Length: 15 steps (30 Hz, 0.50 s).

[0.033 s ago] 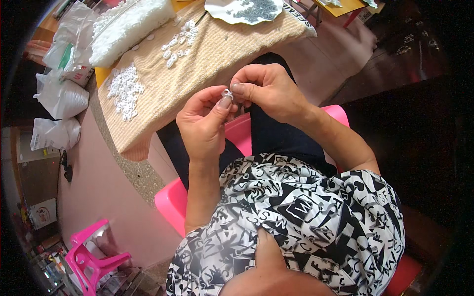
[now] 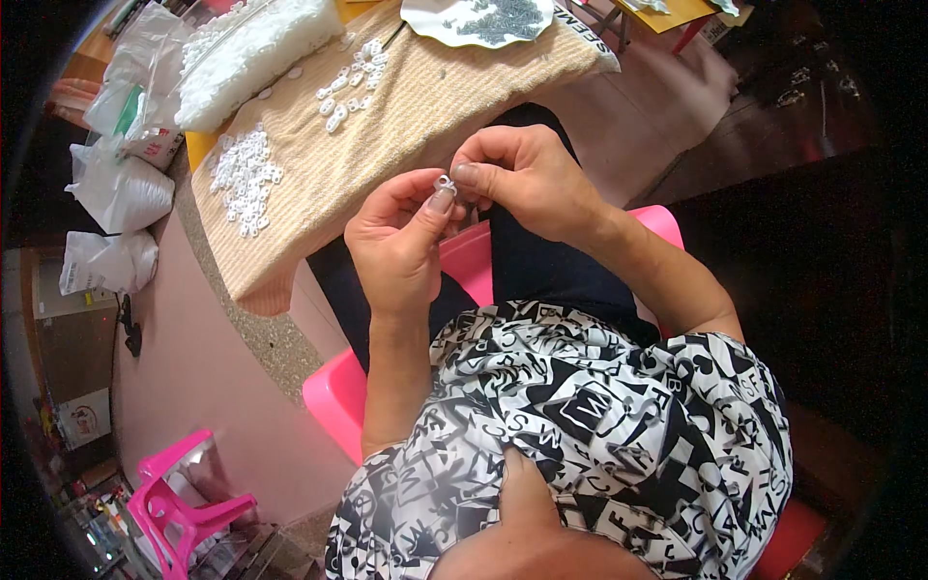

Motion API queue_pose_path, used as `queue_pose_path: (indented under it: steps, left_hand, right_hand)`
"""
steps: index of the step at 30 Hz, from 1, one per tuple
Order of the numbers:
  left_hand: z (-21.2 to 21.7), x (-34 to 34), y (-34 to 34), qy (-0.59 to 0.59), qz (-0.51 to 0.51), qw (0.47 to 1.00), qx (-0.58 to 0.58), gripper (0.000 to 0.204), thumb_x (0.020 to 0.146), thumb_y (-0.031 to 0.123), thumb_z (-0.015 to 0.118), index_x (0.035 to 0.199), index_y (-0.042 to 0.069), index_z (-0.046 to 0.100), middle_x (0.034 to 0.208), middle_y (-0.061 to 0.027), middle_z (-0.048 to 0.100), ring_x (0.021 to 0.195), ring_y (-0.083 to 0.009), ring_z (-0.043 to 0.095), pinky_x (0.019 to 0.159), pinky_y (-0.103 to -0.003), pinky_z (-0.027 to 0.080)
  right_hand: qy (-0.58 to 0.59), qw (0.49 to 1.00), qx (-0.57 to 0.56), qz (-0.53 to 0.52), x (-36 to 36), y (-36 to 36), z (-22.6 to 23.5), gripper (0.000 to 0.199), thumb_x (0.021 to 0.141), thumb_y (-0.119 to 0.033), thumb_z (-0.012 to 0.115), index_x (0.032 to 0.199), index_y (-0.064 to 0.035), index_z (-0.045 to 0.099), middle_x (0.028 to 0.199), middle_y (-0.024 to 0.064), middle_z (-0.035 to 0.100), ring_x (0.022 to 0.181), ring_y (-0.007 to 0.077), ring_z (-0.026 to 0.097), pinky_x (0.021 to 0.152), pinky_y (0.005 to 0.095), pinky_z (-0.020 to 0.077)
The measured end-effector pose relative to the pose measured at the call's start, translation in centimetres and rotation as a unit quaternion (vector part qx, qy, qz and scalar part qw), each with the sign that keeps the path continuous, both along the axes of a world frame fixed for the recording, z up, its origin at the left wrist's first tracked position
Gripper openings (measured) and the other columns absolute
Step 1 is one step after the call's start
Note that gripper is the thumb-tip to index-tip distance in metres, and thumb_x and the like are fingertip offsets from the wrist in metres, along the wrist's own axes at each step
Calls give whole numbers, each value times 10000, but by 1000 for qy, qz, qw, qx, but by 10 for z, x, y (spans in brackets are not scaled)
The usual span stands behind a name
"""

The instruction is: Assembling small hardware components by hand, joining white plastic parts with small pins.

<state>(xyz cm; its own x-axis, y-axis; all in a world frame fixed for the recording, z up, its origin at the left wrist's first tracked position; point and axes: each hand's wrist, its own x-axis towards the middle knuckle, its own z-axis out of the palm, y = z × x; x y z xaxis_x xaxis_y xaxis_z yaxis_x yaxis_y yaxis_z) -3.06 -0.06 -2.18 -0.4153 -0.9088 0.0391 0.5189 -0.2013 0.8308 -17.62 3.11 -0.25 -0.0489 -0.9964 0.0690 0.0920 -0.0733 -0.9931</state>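
Between the thumb and fingertips of my left hand [image 2: 401, 232] is a small white plastic piece [image 2: 445, 183] with a round hole. My right hand [image 2: 527, 179] comes in from the right, its thumb and index finger pinched right beside that piece. Whatever the right fingertips hold is too small to make out. Both hands hover over my lap, just off the near edge of a beige towel [image 2: 416, 116]. On the towel lie a dense pile of little white plastic pieces [image 2: 246, 184] at the left and a looser group of similar white pieces [image 2: 353, 82] farther back.
A scalloped white plate [image 2: 425, 19] with small grey parts stands at the back. Far left are a clear bag of white pieces [image 2: 251, 58] and several plastic bags [image 2: 121, 184]. I sit on a pink stool [image 2: 338, 401]; another pink stool [image 2: 174, 507] is at lower left.
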Motion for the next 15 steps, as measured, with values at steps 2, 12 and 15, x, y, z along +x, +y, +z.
queue_pose_path:
  steps: [2, 12, 15]
  left_hand:
    - [3, -1, 2, -27, 15, 999, -11, 184, 739, -30, 619, 914, -64, 576, 760, -104, 611, 618, -132, 584, 544, -208, 476]
    - [0, -5, 6, -107, 64, 989, -81, 103, 729, -65, 618, 830, -61, 603, 702, -74, 601, 580, -94, 560, 527, -189, 464]
    - [-1, -6, 7, -143, 91, 982, -88, 86, 738, -58, 614, 823, -56, 606, 692, -64, 597, 577, -79, 548, 520, -180, 449]
  right_hand:
    - [12, 1000, -9, -5, 0, 1, 2, 118, 799, -63, 548, 770, 45, 586, 627, 50, 592, 574, 68, 542, 509, 214, 449]
    - [109, 994, 3, 3, 2, 4, 2, 72, 804, -14, 521, 764, 33, 560, 676, 57, 594, 627, 89, 559, 557, 216, 454]
    - [154, 988, -5, -16, 6, 0, -3, 77, 802, -15, 523, 761, 30, 569, 668, 51, 590, 619, 84, 551, 555, 213, 449]
